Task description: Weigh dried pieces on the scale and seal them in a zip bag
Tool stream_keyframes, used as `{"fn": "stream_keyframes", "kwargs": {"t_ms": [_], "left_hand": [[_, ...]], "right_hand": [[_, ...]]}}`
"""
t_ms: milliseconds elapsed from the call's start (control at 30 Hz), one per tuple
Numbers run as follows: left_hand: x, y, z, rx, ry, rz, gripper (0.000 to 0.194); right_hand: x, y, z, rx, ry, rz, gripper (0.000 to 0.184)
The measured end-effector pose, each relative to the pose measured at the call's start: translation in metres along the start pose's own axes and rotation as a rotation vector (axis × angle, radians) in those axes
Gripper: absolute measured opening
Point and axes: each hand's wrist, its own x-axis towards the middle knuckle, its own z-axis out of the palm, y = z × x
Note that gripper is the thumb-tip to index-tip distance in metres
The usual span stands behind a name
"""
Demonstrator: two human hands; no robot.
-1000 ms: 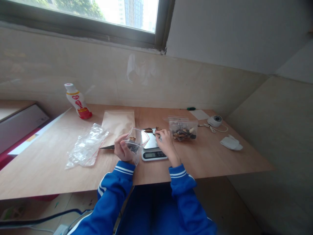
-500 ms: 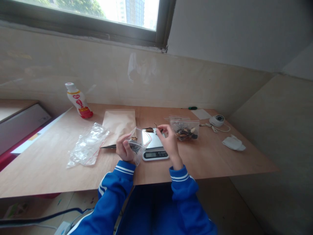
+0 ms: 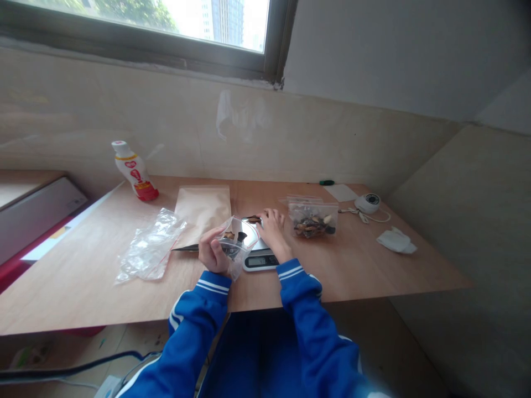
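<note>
My left hand (image 3: 213, 253) is closed on a small clear zip bag (image 3: 235, 242) and holds its mouth open beside the scale; a few dark dried pieces lie inside. My right hand (image 3: 271, 229) lies over the platform of the small digital scale (image 3: 259, 260), its fingers stretched toward dark dried pieces (image 3: 252, 219) at the platform's far edge. Nothing shows in its fingers. Just right of that hand stands a clear bag of mixed dried pieces (image 3: 313, 220).
A brown paper pouch (image 3: 202, 207) and crumpled empty plastic bags (image 3: 149, 246) lie to the left, a white and red bottle (image 3: 135, 177) behind them. A dark pointed tool (image 3: 185, 249) pokes out left of my left hand. At the right are a round white device (image 3: 367, 203) and a tissue (image 3: 396, 241).
My right hand, which held a dark piece pinched above the scale, has come down onto the platform with its fingers stretched out. Another dark piece now sits in the bag's mouth.
</note>
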Motion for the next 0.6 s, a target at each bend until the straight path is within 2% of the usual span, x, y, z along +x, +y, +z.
{"fn": "stream_keyframes", "kwargs": {"t_ms": [133,200,300,333,367,433,500,600], "left_hand": [[0.0,-0.002,0.0,-0.059,-0.009,0.071,0.031],[0.0,-0.003,0.0,-0.064,-0.001,0.083,0.031],[-0.001,-0.004,0.001,-0.046,0.0,0.076,0.034],[-0.001,-0.005,0.001,-0.036,-0.004,0.069,0.035],[-0.001,-0.005,0.001,-0.025,-0.01,0.058,0.037],[-0.001,-0.005,0.0,-0.006,-0.019,0.039,0.038],[-0.001,-0.005,0.0,-0.007,-0.026,0.041,0.038],[0.0,-0.004,-0.001,-0.033,-0.03,0.06,0.036]], "right_hand": [[0.002,-0.007,-0.01,0.048,0.061,0.011,0.013],[-0.003,-0.01,-0.023,0.194,0.21,0.029,0.013],[-0.016,-0.015,-0.048,0.442,0.525,0.045,0.017],[-0.021,-0.018,-0.056,0.495,0.583,0.02,0.018],[-0.027,-0.02,-0.064,0.522,0.585,-0.036,0.018],[-0.038,-0.024,-0.077,0.516,0.466,-0.202,0.019],[-0.046,-0.022,-0.084,0.496,0.348,-0.3,0.023],[-0.047,-0.01,-0.078,0.522,0.376,-0.222,0.029]]}}
